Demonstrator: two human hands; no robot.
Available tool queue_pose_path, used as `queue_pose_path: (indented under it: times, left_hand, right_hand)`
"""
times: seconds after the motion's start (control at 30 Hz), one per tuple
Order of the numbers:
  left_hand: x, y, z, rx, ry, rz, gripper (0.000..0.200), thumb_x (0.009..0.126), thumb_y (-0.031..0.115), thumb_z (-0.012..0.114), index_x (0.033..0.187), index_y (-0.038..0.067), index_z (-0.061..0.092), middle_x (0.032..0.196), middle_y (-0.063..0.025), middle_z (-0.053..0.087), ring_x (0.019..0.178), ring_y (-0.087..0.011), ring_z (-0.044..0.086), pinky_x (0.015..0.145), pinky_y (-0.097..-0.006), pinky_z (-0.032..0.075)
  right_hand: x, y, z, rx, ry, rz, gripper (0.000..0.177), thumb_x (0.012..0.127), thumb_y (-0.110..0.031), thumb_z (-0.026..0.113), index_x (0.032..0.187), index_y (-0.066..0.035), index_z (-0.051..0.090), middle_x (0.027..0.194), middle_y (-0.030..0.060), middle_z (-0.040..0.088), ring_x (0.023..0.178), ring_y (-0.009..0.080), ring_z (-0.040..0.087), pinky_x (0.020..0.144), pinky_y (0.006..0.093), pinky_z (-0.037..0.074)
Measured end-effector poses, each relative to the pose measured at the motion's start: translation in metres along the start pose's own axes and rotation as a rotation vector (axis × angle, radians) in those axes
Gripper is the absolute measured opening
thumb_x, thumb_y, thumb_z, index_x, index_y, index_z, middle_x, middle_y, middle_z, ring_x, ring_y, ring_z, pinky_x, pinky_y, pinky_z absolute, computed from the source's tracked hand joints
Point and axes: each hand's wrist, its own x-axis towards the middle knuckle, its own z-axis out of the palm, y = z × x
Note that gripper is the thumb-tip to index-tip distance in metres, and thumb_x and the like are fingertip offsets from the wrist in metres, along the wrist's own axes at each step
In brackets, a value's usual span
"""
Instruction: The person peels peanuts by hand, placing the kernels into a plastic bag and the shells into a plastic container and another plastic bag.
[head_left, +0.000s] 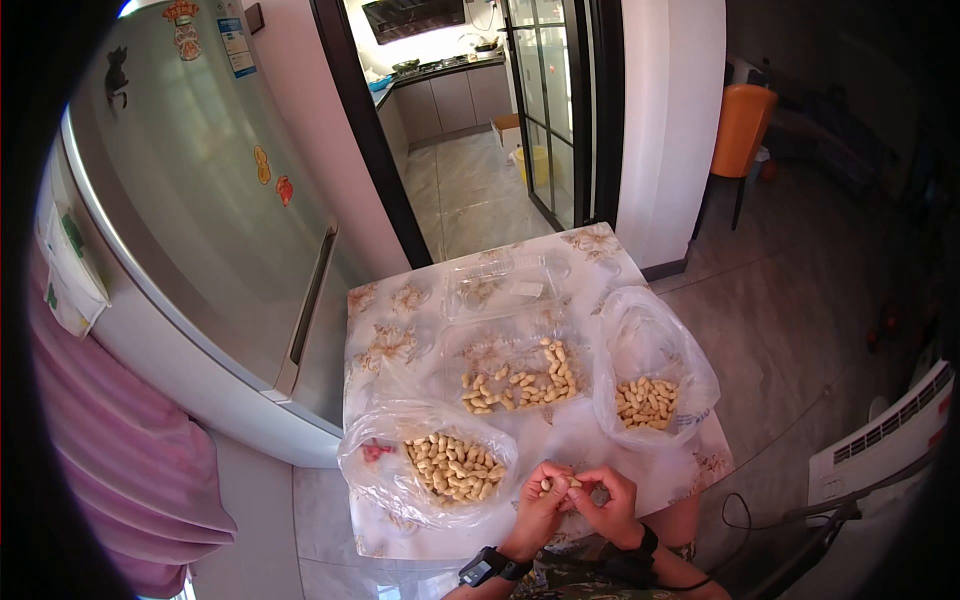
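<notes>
Near the front edge of the table, my left hand [541,508] and my right hand [613,507] meet, fingers closed in a pinch. Between their fingertips is a pale peanut [572,483], partly covered by the fingers. Left of my hands lies an open clear plastic bag [365,478] holding many peanuts in their shells [455,470]. Beyond my hands, a clear plastic box [475,355] has peanuts [545,380] scattered in its near and right parts. A second plastic bag [640,330], to the right, holds a smaller heap of peanuts [647,403].
The table [410,545] has a flowered cover. The box's clear lid [500,285] lies at the far side. A fridge [210,220] stands to the left, and a glass door [545,110] opens to a kitchen ahead. An orange chair [743,125] stands at the back right.
</notes>
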Motion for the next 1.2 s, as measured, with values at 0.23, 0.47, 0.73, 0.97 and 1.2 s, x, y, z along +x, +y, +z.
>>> queue_pose_path:
  times: [0.23,0.47,0.73,0.97,1.2]
  left_hand:
    - [0.001,-0.002,-0.01,-0.022,-0.04,-0.044,0.013,0.095,0.019,0.06,0.095,0.007,0.055,0.103,-0.0041,0.055,0.08,-0.0105,0.055,0.068,-0.0236,0.044]
    - [0.002,0.004,0.001,-0.054,0.021,-0.09,0.025,0.101,0.03,0.048,0.098,0.006,0.054,0.079,-0.0026,0.054,0.062,-0.0089,0.046,0.054,-0.0232,0.035]
    - [0.006,0.005,-0.005,-0.188,0.009,-0.125,0.025,0.102,0.029,0.042,0.105,0.005,0.051,0.091,-0.0073,0.056,0.068,-0.014,0.052,0.056,-0.0256,0.039]
    - [0.005,0.005,-0.003,-0.155,0.037,-0.129,0.025,0.104,0.028,0.038,0.108,0.006,0.05,0.094,-0.0077,0.056,0.072,-0.0154,0.054,0.057,-0.0253,0.042]
    - [0.005,0.004,-0.006,-0.16,0.022,-0.126,0.027,0.103,0.031,0.04,0.109,0.007,0.05,0.094,-0.0077,0.056,0.072,-0.0152,0.054,0.057,-0.0257,0.042]
  right_hand:
    - [0.0,0.0,0.0,-0.008,0.006,0.008,0.012,0.083,-0.009,0.071,0.09,-0.002,0.064,0.075,0.007,0.065,0.065,0.0146,0.063,0.06,0.0268,0.049]
    - [0.001,-0.003,0.0,-0.004,0.006,0.028,0.01,0.085,-0.009,0.07,0.087,-0.002,0.063,0.073,0.0075,0.063,0.063,0.015,0.062,0.059,0.0274,0.048]
    - [0.0,-0.001,0.0,-0.002,-0.005,0.056,0.01,0.085,-0.01,0.07,0.086,-0.002,0.063,0.073,0.0074,0.064,0.064,0.0149,0.062,0.058,0.0273,0.048]
    - [-0.002,0.0,0.0,0.027,-0.01,0.075,0.011,0.084,-0.009,0.07,0.087,-0.001,0.064,0.075,0.0075,0.064,0.065,0.0148,0.063,0.059,0.0266,0.049]
    - [0.0,-0.005,-0.001,0.013,-0.013,0.059,0.01,0.085,-0.009,0.07,0.088,-0.001,0.064,0.076,0.0079,0.065,0.066,0.015,0.064,0.06,0.0268,0.049]
